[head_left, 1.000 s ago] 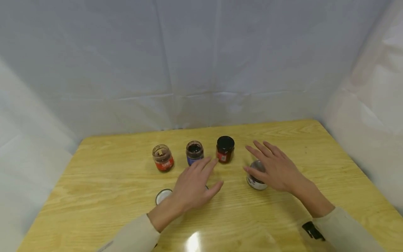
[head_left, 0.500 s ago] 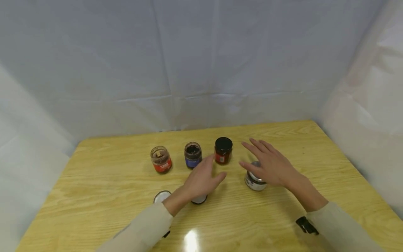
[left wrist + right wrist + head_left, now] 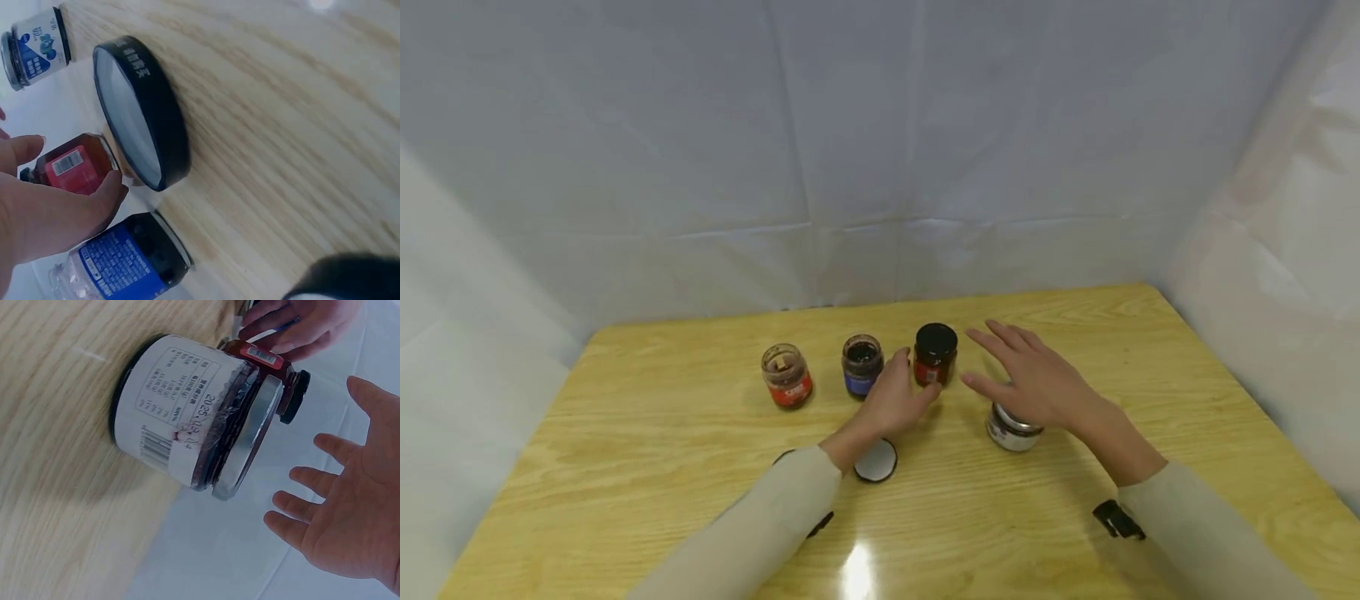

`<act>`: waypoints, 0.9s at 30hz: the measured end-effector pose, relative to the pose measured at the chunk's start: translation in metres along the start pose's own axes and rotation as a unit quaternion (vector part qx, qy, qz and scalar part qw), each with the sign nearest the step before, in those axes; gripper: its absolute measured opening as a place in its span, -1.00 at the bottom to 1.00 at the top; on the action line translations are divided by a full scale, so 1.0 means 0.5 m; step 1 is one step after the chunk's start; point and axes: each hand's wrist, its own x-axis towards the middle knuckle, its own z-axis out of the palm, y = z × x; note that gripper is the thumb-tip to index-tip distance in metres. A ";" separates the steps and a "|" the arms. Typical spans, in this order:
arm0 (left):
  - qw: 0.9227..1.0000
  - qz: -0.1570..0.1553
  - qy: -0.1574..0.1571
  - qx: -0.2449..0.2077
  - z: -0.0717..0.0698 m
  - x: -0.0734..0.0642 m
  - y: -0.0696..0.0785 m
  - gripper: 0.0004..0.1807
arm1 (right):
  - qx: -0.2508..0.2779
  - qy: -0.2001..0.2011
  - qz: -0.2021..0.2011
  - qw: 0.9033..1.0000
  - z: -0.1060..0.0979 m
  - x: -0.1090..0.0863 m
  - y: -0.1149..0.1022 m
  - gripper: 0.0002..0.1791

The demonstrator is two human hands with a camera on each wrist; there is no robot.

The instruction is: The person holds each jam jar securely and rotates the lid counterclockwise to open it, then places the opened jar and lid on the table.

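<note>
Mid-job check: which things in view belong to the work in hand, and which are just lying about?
Likely part of the work:
Black-lidded jar, in front of the left hand
Silver-lidded jar, nearest the right hand

Apparently just lying about:
Open red-labelled jar
Open blue-labelled jar
Loose lid, pale side up
Second lid, mostly hidden

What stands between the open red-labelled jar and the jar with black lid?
The head view shows the blue-labelled jar there, with the left hand beside it.
</note>
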 end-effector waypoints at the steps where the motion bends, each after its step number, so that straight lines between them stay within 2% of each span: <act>1: 1.000 -0.004 0.002 -0.003 0.001 0.003 0.000 -0.17 | 0.000 0.000 -0.002 1.000 0.000 0.002 -0.001 -0.22; 11: 0.997 -0.021 0.066 -0.040 0.020 0.035 -0.008 -0.16 | 0.012 -0.012 0.001 1.000 0.000 0.019 -0.010 -0.25; 19: 0.993 -0.035 0.069 -0.088 0.028 0.047 -0.009 -0.22 | 0.009 -0.015 0.008 1.000 0.008 0.017 -0.007 -0.25; 23: 0.992 -0.034 0.079 -0.096 0.030 0.050 -0.011 -0.30 | 0.010 -0.015 0.007 1.000 0.011 0.019 -0.007 -0.24; 27: 0.992 -0.039 0.071 -0.099 0.029 0.045 -0.012 -0.32 | 0.010 -0.018 0.006 1.000 0.014 0.019 -0.010 -0.25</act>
